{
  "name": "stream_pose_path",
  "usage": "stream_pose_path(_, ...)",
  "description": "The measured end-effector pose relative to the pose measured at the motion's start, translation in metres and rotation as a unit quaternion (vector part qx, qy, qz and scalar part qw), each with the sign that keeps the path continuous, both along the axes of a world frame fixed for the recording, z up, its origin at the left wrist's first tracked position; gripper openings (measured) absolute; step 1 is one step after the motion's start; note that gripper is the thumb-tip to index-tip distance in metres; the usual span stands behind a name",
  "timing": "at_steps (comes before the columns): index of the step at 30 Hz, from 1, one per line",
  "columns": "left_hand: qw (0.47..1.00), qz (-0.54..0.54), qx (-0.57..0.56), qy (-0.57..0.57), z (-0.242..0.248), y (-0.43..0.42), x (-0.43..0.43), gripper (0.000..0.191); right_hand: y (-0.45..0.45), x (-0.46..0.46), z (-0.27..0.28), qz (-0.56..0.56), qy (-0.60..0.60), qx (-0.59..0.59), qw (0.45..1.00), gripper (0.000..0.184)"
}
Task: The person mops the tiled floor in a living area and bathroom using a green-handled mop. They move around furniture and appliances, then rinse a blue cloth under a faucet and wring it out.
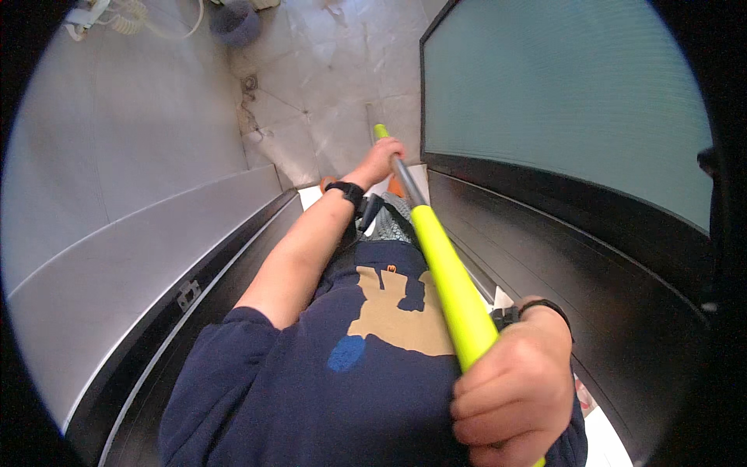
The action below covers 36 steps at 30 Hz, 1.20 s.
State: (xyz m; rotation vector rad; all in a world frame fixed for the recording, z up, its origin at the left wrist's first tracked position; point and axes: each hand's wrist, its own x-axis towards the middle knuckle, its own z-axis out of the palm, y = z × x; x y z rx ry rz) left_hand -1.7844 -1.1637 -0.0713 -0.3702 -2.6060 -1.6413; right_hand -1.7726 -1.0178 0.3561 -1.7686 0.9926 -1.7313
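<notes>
A long pole point(449, 268) with bright yellow-green grip sections and a grey metal middle runs diagonally from the lower right toward the floor. My right hand point(516, 391) is wrapped around its thick upper grip, close to my chest. Farther down, my left hand point(379, 160) grasps the pole near a short yellow-green section point(380, 131). Beyond that hand a thin grey length point(370, 117) reaches toward the tiles; what is fixed at its lower end cannot be made out. Dark bands circle both wrists.
I stand in a narrow doorway. A frosted glass door point(560, 99) in a dark frame is on the right; a door jamb with a metal strike plate point(188, 295) is on the left. Ahead lie grey floor tiles point(332, 76), a dark bucket-like container point(234, 23) and a pale coiled hose point(128, 20).
</notes>
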Motion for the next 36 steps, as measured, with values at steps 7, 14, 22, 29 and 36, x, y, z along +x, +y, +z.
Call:
stream_pose_path(7, 0.986, 0.121, -0.047, -0.101, -0.015, -0.143, 0.025, 0.007, -0.060, -0.012, -0.038, 0.089, 0.050, 0.011, 0.995, 0.017)
stream_pose_path(14, 0.990, 0.126, 0.018, -0.063, -0.009, -0.138, -0.028, 0.010, -0.049, -0.010, -0.025, -0.099, 0.012, 0.012, 0.995, 0.013)
stream_pose_path(22, 0.997, 0.001, 0.060, 0.056, 0.008, -0.019, -0.139, 0.010, -0.028, -0.026, -0.045, -0.296, 0.098, 0.122, 0.942, 0.024)
stream_pose_path(29, 0.999, -0.023, 0.041, -0.011, -0.018, -0.040, -0.191, 0.010, -0.050, -0.088, -0.090, -0.264, 0.079, 0.047, 0.960, 0.014)
stream_pose_path(36, 0.991, 0.124, -0.017, 0.047, -0.030, -0.161, -0.085, 0.005, -0.124, -0.039, -0.082, -0.092, 0.122, -0.005, 0.988, 0.011)
